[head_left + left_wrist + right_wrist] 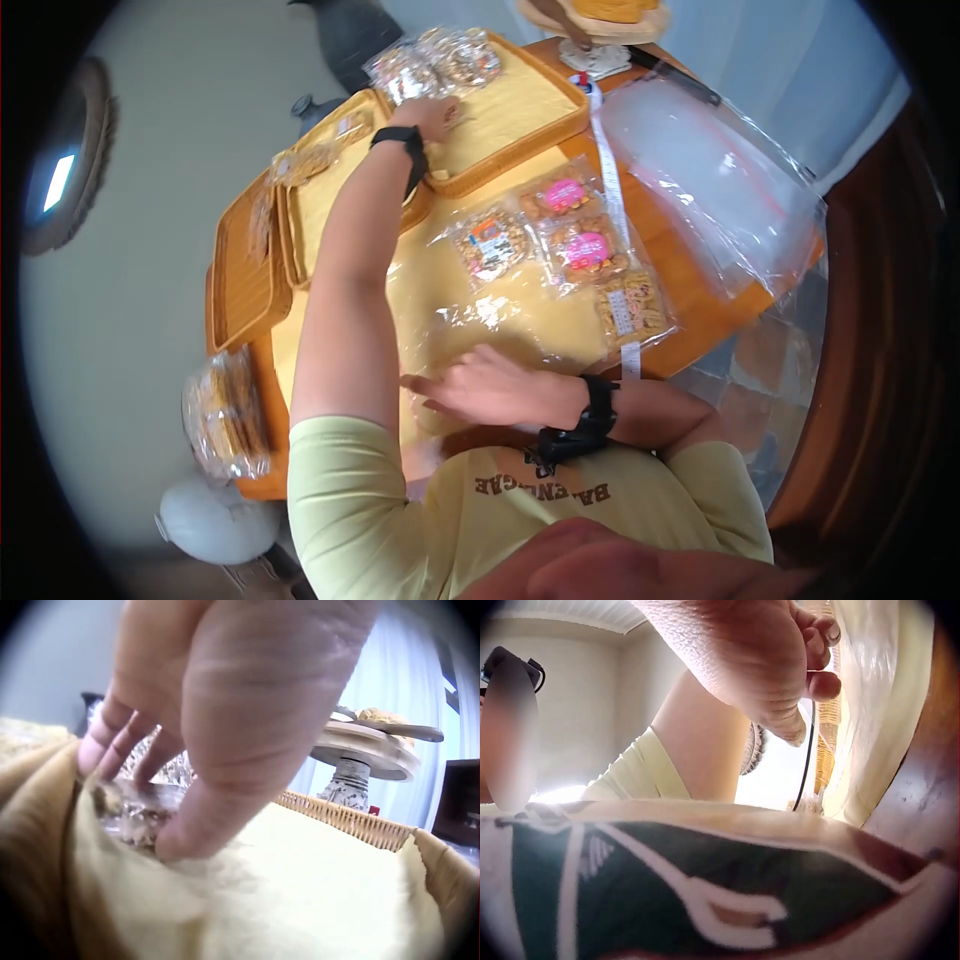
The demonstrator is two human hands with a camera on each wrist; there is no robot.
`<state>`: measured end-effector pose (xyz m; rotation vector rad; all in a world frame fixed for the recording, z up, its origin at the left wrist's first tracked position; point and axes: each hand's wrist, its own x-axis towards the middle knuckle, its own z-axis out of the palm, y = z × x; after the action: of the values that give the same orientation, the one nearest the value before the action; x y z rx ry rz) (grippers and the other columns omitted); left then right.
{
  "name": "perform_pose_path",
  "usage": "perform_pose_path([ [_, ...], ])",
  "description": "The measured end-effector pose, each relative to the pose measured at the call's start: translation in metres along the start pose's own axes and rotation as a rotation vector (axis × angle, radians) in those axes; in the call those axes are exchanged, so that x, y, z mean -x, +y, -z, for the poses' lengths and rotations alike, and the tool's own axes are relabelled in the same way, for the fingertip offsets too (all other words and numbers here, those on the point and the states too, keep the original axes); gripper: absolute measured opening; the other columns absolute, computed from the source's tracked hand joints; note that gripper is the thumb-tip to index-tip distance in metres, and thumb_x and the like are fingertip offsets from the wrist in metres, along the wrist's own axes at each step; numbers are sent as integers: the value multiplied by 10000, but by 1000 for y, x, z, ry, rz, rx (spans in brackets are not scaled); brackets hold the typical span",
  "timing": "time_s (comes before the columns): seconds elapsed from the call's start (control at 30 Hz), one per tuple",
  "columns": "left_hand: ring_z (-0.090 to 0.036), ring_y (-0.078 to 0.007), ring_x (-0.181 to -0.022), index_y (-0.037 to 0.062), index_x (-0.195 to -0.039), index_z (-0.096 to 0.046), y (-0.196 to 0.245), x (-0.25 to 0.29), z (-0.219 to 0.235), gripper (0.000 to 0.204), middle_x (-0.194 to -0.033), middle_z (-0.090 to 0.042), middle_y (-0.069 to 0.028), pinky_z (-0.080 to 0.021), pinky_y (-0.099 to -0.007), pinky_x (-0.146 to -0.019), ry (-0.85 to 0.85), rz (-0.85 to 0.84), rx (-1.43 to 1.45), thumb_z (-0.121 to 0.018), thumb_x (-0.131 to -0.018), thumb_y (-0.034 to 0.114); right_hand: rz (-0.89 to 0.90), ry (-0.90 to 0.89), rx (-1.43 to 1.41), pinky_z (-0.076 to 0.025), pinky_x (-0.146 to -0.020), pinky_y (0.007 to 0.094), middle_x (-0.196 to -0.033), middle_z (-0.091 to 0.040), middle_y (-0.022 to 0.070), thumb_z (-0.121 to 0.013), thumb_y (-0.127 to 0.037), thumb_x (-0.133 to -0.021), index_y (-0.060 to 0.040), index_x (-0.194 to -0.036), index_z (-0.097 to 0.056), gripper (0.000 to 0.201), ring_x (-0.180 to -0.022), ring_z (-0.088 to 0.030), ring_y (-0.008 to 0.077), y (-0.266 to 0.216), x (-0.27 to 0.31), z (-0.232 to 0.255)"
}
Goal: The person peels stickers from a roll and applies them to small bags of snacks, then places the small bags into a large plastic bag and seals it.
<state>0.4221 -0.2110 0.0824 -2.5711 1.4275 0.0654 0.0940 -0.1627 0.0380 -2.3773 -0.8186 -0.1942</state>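
Note:
My left hand [432, 117] reaches over the far-left corner of the large, paper-lined wicker tray [530, 125]. In the left wrist view, its thumb and fingers hold a clear packet of crumbly brown-and-white pieces [139, 821] low against the tray's edge; part of the packet is hidden behind the thumb. Just beyond lie several shiny snack packets [450, 60]. My right hand [485, 385] hovers at the near side of the table with loosely bent fingers and nothing in them. Glossy clear plastic [490, 310] lies beyond it on the yellow cloth.
Several bagged snacks, two with pink labels [585, 250], lie mid-table beside a white measuring tape [610, 170]. Clear bags [710, 180] cover the right side. Smaller wicker trays [250, 270] stand left, near stacked packets [228, 415]. A knife [680, 78] lies at the back right.

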Motion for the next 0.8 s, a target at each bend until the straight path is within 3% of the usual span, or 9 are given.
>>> perform_pose_path([
  [0.1, -566, -344, -887, 191, -1199, -419, 4, 1, 3, 563, -931, -594, -190, -452, -414, -755, 21, 31, -77, -600, -666, 204, 7, -45, 23, -390, -401, 366, -531, -530, 73, -516, -208, -808, -170, -1304, -297, 543, -453, -537, 257, 1, 0, 2],
  [0.23, -567, -344, -863, 158, -1145, -453, -1, 17, 12, 462, -897, -606, -169, -450, -419, -738, 146, 76, -115, -574, -699, 175, 48, -56, 32, -427, -458, 355, -595, -558, 79, -538, -171, -757, -149, -1222, -428, 479, -530, -565, 249, 2, -2, -7],
  [0.3, -572, -344, -825, 126, -1080, -477, -12, 33, 13, 374, -865, -613, -154, -452, -424, -706, 334, -14, -51, -547, -713, 123, 82, -24, 26, -437, -475, 353, -615, -565, 82, -544, -163, -740, -139, -1178, -481, 443, -560, -574, 248, 4, -3, -18],
  [0.37, -574, -343, -818, 112, -1052, -490, -19, 43, 14, 343, -869, -611, -161, -455, -418, -692, 366, -5, -14, -552, -714, 109, 110, 27, 37, -426, -491, 391, -583, -565, 124, -532, -136, -719, -66, -909, -570, 206, -595, -593, 274, 9, -3, -25],
  [0.43, -585, -319, -804, 105, -1045, -489, -26, 52, 11, 350, -871, -611, -150, -462, -394, -679, 577, -90, 122, -575, -706, 86, 113, 11, 32, -424, -496, 404, -580, -563, 129, -533, -147, -724, -64, -891, -556, 188, -586, -589, 281, 12, -5, -26],
  [0.53, -598, -240, -783, 94, -1031, -487, -19, 89, 21, 321, -865, -613, -112, -466, -344, -666, 666, -55, 371, -584, -725, 71, 112, -30, 22, -419, -493, 418, -575, -561, 128, -533, -168, -738, -62, -889, -536, 184, -556, -577, 294, 10, -6, -19],
  [0.63, -583, -212, -755, 74, -1046, -465, -3, 153, 38, 344, -795, -601, -98, -460, -324, -671, 711, 11, 669, -589, -724, 73, 89, -79, 71, -413, -467, 402, -584, -556, 114, -527, -183, -762, -75, -895, -509, 173, -520, -562, 288, 4, -7, -12],
  [0.7, -540, -130, -711, 71, -1061, -457, -18, 189, 28, 333, -783, -570, -49, -449, -278, -624, 613, 17, 925, -584, -754, 85, 67, -114, 112, -411, -449, 384, -596, -552, 105, -522, -189, -778, -87, -886, -490, 152, -506, -554, 277, 1, -6, -9],
  [0.8, -508, -84, -649, 78, -1080, -449, -7, 259, 28, 305, -763, -538, -27, -434, -222, -550, 454, 147, 1246, -544, -790, 79, 81, -92, 127, -397, -432, 407, -565, -563, 105, -528, -191, -765, -57, -921, -522, 206, -456, -544, 290, 1, -7, -11],
])
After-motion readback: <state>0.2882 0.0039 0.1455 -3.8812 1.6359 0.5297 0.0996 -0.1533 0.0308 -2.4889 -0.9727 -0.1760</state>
